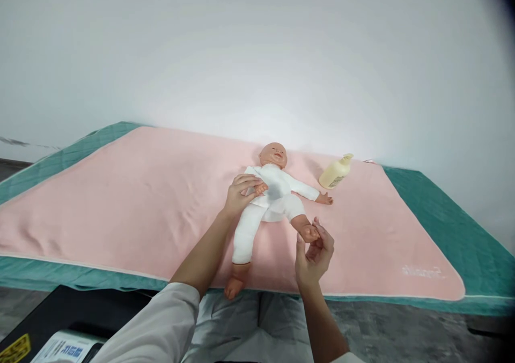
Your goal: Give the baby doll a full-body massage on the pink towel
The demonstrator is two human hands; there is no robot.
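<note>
A baby doll with a white cloth body lies face up on a pink mat, its head toward the wall. My left hand is closed around the doll's hand and lower arm at the left side of its chest. With my right hand I grip the doll's foot on the right, thumb and fingers on either side of it, that leg bent outward. The doll's other leg lies straight toward me, its foot at the mat's front edge. Its other arm is stretched out to the right, touched by neither hand.
A pale yellow pump bottle stands on the mat right of the doll. Green quilted cover shows around the mat. A white wall rises behind. At lower left is a black surface with a labelled item.
</note>
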